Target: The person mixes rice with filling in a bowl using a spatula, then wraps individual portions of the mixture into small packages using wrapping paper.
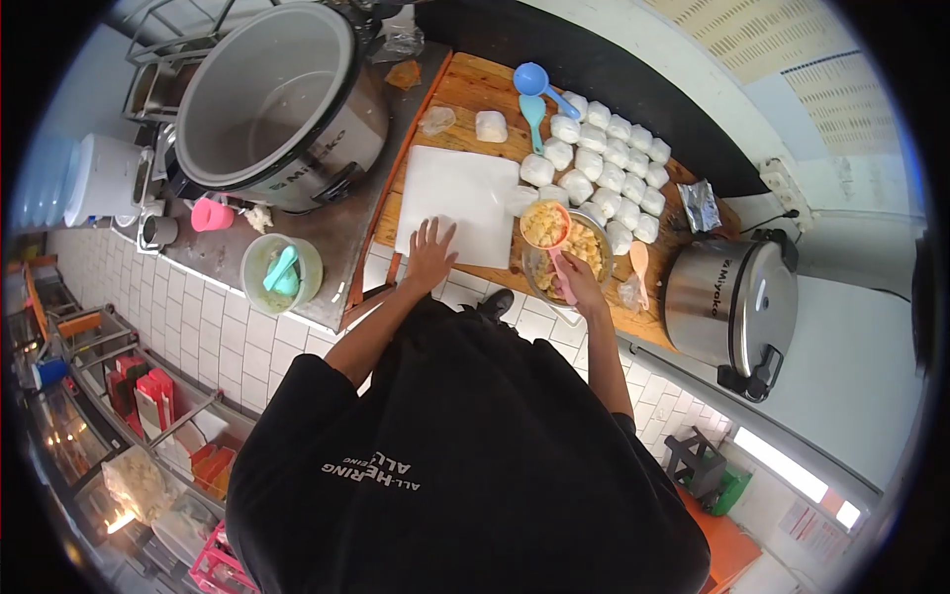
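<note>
The right hand (pixel 582 279) is closed around the handle of the pink scoop (pixel 556 262), with no visible gap in the grip. The scoop's cup is filled with yellowish food (pixel 543 226) and sits above the metal bowl (pixel 529 272), near its left rim; the cup faces upward, probably so that the load does not spill, and the bowl beneath can catch loose pieces. More of the same food lies in the bowl. The left hand (pixel 430 255) is open, palm down, fingers spread, gripping nothing; it rests on the near edge of the white sheet (pixel 460 198), apparently to hold it flat. The sheet lies on the wooden table (pixel 475 89) directly left of the bowl, which presumably keeps the distance between them short. White wrapped packets (pixel 614 158) stand in close rows beyond the bowl, an arrangement that likely saves surface area. The blue scoop (pixel 531 77) and teal spoon (pixel 533 111) lie at the far side, presumably clear of the working hands.
</note>
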{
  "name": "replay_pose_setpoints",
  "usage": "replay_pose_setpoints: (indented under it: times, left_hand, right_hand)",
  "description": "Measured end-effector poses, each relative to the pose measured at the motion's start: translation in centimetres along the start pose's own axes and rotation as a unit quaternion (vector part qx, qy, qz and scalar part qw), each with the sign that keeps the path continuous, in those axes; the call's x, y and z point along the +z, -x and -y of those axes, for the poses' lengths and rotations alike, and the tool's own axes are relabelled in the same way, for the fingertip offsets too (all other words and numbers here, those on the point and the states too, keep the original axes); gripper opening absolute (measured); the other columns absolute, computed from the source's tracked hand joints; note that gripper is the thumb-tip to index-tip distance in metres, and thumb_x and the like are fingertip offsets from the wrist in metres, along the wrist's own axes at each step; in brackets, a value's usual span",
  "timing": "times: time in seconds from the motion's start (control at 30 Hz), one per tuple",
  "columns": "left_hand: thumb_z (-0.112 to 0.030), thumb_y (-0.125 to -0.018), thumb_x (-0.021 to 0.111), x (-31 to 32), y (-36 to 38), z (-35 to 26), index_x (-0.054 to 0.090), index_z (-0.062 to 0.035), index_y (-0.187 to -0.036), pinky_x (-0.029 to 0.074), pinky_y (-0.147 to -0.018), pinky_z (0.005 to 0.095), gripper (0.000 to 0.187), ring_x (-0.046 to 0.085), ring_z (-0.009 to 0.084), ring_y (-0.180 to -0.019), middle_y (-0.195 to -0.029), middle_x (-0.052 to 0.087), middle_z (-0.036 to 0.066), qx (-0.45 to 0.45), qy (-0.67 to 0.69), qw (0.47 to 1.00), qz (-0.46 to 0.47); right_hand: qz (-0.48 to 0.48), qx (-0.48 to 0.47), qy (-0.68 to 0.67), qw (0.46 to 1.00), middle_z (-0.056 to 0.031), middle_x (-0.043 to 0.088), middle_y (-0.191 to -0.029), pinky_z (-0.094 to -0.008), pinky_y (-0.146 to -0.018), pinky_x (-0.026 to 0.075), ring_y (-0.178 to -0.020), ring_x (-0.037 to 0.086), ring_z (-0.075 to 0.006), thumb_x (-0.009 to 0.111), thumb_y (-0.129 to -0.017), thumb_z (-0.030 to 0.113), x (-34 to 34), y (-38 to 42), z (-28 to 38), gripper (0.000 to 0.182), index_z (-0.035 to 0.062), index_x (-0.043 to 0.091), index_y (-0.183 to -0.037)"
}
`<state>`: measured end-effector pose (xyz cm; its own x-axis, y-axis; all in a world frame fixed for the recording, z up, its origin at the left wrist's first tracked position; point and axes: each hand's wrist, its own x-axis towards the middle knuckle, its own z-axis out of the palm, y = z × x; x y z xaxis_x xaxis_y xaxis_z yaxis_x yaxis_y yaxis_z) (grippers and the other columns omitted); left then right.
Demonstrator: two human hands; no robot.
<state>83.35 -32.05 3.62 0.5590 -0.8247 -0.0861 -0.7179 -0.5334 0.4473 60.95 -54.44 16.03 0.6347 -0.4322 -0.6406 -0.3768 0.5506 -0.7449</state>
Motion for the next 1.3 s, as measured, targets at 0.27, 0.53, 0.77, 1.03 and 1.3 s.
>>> replay_pose_setpoints:
  times: [0.27, 0.53, 0.77, 1.03, 1.3]
  left_hand:
    - [-0.048, -0.089, 0.051, -1.3, 1.0, 5.4, 0.024, -0.0254, -0.148, 0.018, -0.109, 0.0601, 0.069, 0.01, 0.0367, -0.143, -0.156, 0.01, 0.014, 0.121, -0.05, 0.985, 0.115]
    - [-0.039, -0.086, 0.058, -2.0, 2.4, 6.2, 0.032, -0.0117, -0.143, 0.02, -0.109, 0.0595, 0.068, 0.014, 0.0364, -0.142, -0.153, 0.018, 0.017, 0.097, -0.054, 0.973, 0.204]
    - [-0.037, -0.082, 0.063, -2.3, 2.6, 6.0, 0.025, -0.0129, -0.147, 0.016, -0.11, 0.0604, 0.079, 0.004, 0.0374, -0.143, -0.156, 0.007, 0.015, 0.106, -0.064, 0.962, 0.245]
    - [-0.033, -0.08, 0.067, -1.8, 2.7, 6.3, 0.023, -0.0133, -0.147, 0.018, -0.11, 0.0602, 0.082, 0.004, 0.0372, -0.143, -0.156, 0.006, 0.014, 0.105, -0.051, 0.965, 0.236]
    - [-0.038, -0.083, 0.063, -4.4, 0.7, 6.5, 0.032, -0.0094, -0.143, 0.03, -0.106, 0.0573, 0.073, 0.02, 0.0372, -0.14, -0.152, 0.021, 0.016, 0.084, -0.076, 0.939, 0.324]
  right_hand:
    - [-0.057, -0.028, 0.263, 0.963, -0.0069, 0.053, -0.075, -0.0318, -0.048, 0.047, -0.054, 0.055, -0.017, 0.044, -0.099, 0.025, 10.4, -9.9, -3.6, 0.033, 0.0088, 0.045, -0.128]
    - [-0.122, -0.278, 0.638, 0.708, -0.0164, 0.049, -0.102, -0.0413, -0.076, 0.051, -0.092, 0.057, -0.0327, 0.047, -0.081, -0.003, 17.1, -11.2, -8.8, 0.076, 0.0142, 0.018, -0.149]
    - [-0.153, -0.264, 0.718, 0.625, -0.0116, 0.049, -0.096, -0.0351, -0.065, 0.055, -0.084, 0.059, -0.0272, 0.054, -0.079, -0.003, 15.9, -11.2, -8.0, 0.079, 0.0119, 0.018, -0.148]
    - [-0.142, -0.242, 0.648, 0.708, -0.0149, 0.05, -0.098, -0.0409, -0.07, 0.052, -0.086, 0.057, -0.0329, 0.053, -0.081, -0.002, 15.7, -11.8, -9.1, 0.08, 0.0145, 0.017, -0.15]
    - [-0.21, -0.318, 0.444, 0.811, -0.0171, 0.055, -0.094, -0.0423, -0.081, 0.045, -0.088, 0.055, -0.0343, 0.041, -0.096, 0.011, 9.9, -5.4, -4.9, 0.045, 0.0094, 0.039, -0.141]
